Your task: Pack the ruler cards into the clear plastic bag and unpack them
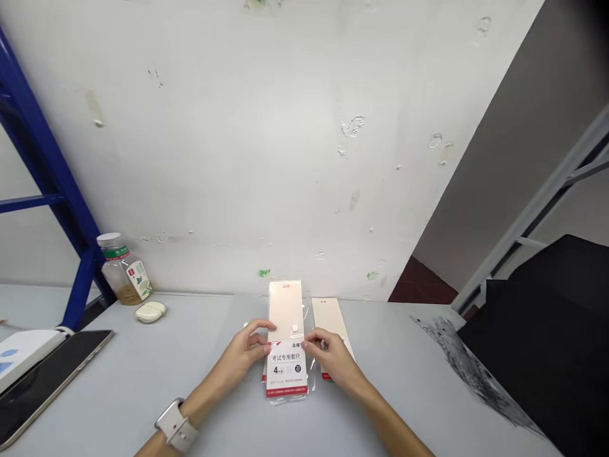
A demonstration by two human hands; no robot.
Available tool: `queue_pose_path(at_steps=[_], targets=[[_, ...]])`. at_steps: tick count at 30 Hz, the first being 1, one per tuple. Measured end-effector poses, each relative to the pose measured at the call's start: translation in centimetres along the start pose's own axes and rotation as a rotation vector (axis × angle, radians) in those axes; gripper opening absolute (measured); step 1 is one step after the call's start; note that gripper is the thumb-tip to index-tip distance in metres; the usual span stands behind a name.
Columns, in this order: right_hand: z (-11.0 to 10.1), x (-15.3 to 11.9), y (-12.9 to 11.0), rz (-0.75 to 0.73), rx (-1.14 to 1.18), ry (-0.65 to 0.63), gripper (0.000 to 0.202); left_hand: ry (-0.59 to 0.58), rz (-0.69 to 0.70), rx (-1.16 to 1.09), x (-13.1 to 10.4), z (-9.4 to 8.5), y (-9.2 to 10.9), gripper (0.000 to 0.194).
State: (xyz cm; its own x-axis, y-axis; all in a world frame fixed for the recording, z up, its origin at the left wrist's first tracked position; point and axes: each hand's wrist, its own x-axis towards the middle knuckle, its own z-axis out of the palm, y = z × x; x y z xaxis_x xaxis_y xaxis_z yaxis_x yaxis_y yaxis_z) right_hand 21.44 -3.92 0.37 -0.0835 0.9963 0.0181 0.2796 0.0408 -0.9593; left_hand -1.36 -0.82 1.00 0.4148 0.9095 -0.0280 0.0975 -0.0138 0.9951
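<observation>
A ruler set package (287,376) lies in the middle of the grey table, with a white printed front and a red band in a clear sleeve. A long cream card (285,304) with a small white round snap extends above the printed part. My left hand (248,350) pinches the package's left edge between thumb and fingers. On the opposite edge, the thumb and forefinger of my right hand (332,357) pinch near the top corner of the printed part. A second cream-coloured package (329,311) lies to the right, partly hidden by my right hand.
At the back left stand a clear bottle (124,273) with a white lid and a cream oval case (150,311). A phone (52,381) lies on a white box (26,355) at left. Crumpled clear plastic (476,362) and a black item (537,330) are at right. A white wall (247,158) rises behind.
</observation>
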Motion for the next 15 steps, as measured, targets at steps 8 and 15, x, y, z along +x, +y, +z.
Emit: queue_pose_path(at_steps=[8,15], targets=[[-0.4,1.0,1.4,0.063,0.122,0.041,0.037,0.118,0.109,0.08,0.0,0.3,0.9,0.033],[-3.4,1.1,1.3,0.064,0.04,0.149,0.044,0.366,-0.012,0.19,0.2,-2.2,0.9,0.041]])
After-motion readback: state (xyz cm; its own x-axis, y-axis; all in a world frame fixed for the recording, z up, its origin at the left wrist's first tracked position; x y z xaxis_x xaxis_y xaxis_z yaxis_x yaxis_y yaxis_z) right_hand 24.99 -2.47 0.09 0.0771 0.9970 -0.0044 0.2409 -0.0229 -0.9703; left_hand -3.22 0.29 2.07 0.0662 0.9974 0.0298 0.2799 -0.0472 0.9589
